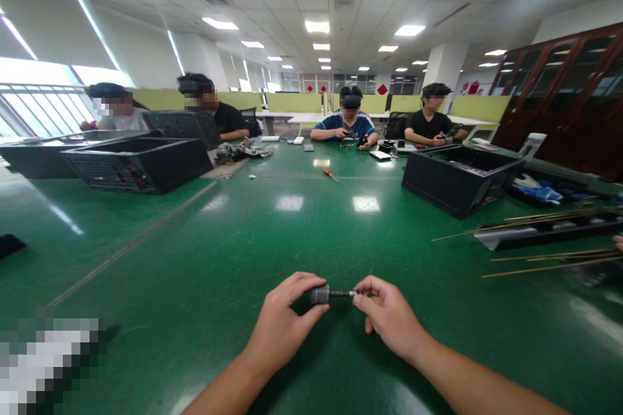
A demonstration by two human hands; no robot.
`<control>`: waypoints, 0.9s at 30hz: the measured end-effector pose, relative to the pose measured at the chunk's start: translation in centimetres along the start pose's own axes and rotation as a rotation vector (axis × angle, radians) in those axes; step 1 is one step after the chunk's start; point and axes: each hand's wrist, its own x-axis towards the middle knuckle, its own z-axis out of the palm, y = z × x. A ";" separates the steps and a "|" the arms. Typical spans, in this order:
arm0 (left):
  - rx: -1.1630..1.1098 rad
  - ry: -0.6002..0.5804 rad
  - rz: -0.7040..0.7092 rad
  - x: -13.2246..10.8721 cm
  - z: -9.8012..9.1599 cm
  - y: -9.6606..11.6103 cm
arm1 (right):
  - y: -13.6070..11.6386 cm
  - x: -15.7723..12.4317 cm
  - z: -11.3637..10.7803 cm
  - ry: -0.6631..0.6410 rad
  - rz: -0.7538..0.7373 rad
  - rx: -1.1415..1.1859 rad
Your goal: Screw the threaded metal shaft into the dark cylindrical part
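Low over the green table (302, 233), near its front edge, my two hands hold one small metal part between them. My left hand (285, 324) pinches its grey cylindrical end (320, 294) with thumb and fingers. My right hand (389, 314) pinches the tip of the thin dark shaft (343, 294) that sticks out of the cylinder to the right. The piece lies level, pointing left to right.
Black computer cases stand at the left (139, 165) and right (457, 178). Thin wooden sticks (549, 259) lie over a black tray at the right. An orange-handled screwdriver (331, 174) lies mid-table. Several people sit working at the far end.
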 end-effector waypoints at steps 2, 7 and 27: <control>0.004 0.001 0.000 0.0 0.0 -0.1 | 0.0 0.1 0.0 0.002 0.003 0.006; 0.012 -0.009 -0.001 0.1 -0.1 0.0 | 0.0 0.1 0.0 0.003 0.008 0.008; 0.298 -0.051 -0.295 1.4 -4.1 -2.4 | 0.1 -0.2 0.0 -0.063 -0.035 0.010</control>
